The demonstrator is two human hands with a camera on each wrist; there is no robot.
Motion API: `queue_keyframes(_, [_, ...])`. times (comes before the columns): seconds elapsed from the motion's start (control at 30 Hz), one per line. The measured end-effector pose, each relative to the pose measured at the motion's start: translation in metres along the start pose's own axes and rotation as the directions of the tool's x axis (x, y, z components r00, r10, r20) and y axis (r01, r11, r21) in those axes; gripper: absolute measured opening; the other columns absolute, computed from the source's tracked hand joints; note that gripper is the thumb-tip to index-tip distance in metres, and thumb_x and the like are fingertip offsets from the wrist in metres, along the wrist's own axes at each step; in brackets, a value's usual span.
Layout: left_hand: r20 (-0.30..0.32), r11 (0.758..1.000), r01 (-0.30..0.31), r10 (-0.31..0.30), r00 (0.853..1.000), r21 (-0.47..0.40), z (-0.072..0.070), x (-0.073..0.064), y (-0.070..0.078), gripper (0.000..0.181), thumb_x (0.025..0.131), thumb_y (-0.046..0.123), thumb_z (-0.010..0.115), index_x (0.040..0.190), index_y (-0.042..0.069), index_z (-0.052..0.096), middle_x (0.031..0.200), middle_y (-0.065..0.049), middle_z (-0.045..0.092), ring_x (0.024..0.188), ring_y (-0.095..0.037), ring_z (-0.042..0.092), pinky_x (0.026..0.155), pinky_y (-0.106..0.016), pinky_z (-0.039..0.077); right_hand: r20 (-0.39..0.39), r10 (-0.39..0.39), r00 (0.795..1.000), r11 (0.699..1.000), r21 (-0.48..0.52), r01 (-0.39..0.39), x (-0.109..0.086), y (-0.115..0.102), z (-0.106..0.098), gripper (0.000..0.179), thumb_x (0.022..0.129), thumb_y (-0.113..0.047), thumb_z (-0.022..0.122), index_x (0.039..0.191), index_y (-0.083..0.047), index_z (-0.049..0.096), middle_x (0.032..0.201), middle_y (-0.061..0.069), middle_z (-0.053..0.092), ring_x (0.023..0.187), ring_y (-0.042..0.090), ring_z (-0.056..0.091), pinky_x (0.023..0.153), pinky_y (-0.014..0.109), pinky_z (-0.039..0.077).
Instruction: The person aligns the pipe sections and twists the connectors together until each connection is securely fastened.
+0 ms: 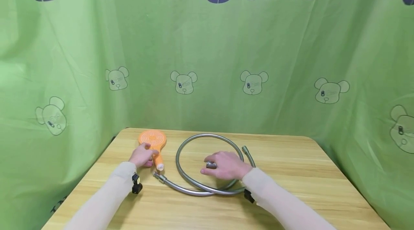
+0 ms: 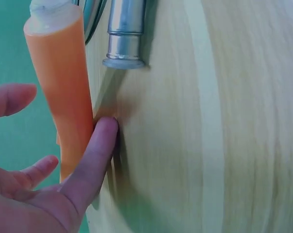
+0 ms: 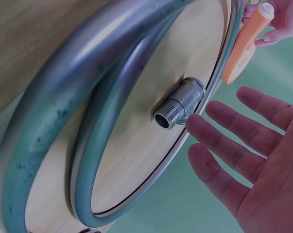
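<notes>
An orange shower head (image 1: 152, 139) lies on the table with its spray face up and its handle pointing toward me. My left hand (image 1: 143, 155) is spread around that handle (image 2: 61, 82); one finger reaches down beside it to the tabletop, while another stays apart from it. Inside the loop of a silver shower hose (image 1: 181, 187) lies a short threaded metal fitting (image 3: 180, 103). Over the fitting hovers my right hand (image 1: 226, 165), its fingers extended and not closed round it. One hose end (image 2: 124, 39) lies just beyond the white tip of the handle.
The wooden table (image 1: 291, 187) has rounded far corners. The hose's other end (image 1: 245, 150) points away at the right of the loop. A green patterned curtain (image 1: 213, 43) hangs behind the table and along both sides.
</notes>
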State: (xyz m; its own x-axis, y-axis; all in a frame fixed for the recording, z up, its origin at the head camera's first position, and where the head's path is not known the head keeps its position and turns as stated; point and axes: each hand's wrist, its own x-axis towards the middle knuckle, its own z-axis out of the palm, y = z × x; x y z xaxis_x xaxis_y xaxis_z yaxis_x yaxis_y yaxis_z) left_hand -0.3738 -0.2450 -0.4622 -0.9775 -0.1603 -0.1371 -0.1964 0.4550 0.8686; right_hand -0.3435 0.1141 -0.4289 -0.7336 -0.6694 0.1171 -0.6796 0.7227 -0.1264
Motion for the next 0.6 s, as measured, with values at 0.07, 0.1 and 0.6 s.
queue_keyframes(0.07, [0.004, 1.0, 0.0, 0.001, 1.0, -0.031, 0.002, 0.0, 0.001, 0.072, 0.087, 0.021, 0.071, 0.147, 0.0, 0.037, 0.108, -0.024, 0.06, 0.065, -0.019, 0.067, 0.062, -0.033, 0.061, 0.003, 0.002, 1.0, 1.0, 0.004, -0.002, 0.0, -0.001, 0.0, 0.07, 0.092, -0.074, 0.046, 0.129, -0.019, 0.068, 0.125, -0.001, 0.071, 0.112, 0.023, 0.068, 0.089, 0.042, 0.056])
queue_keyframes(0.1, [0.009, 0.999, -0.004, 0.004, 1.0, -0.043, 0.002, 0.001, 0.001, 0.073, 0.086, 0.021, 0.071, 0.148, 0.0, 0.037, 0.11, -0.026, 0.06, 0.066, -0.02, 0.067, 0.062, -0.033, 0.061, 0.003, 0.0, 1.0, 1.0, 0.006, 0.0, 0.0, -0.002, 0.0, 0.069, 0.092, -0.073, 0.046, 0.129, -0.019, 0.068, 0.124, -0.001, 0.071, 0.112, 0.023, 0.068, 0.09, 0.042, 0.056])
queue_keyframes(0.6, [0.055, 0.99, 0.021, -0.013, 0.998, -0.142, 0.008, 0.011, 0.002, 0.08, 0.084, 0.017, 0.073, 0.151, 0.001, 0.033, 0.129, -0.03, 0.051, 0.07, -0.02, 0.065, 0.062, -0.033, 0.061, 0.009, -0.011, 1.0, 1.0, 0.008, 0.011, 0.0, -0.004, 0.002, 0.074, 0.092, -0.076, 0.042, 0.13, -0.018, 0.067, 0.126, 0.0, 0.071, 0.109, 0.021, 0.068, 0.091, 0.043, 0.056])
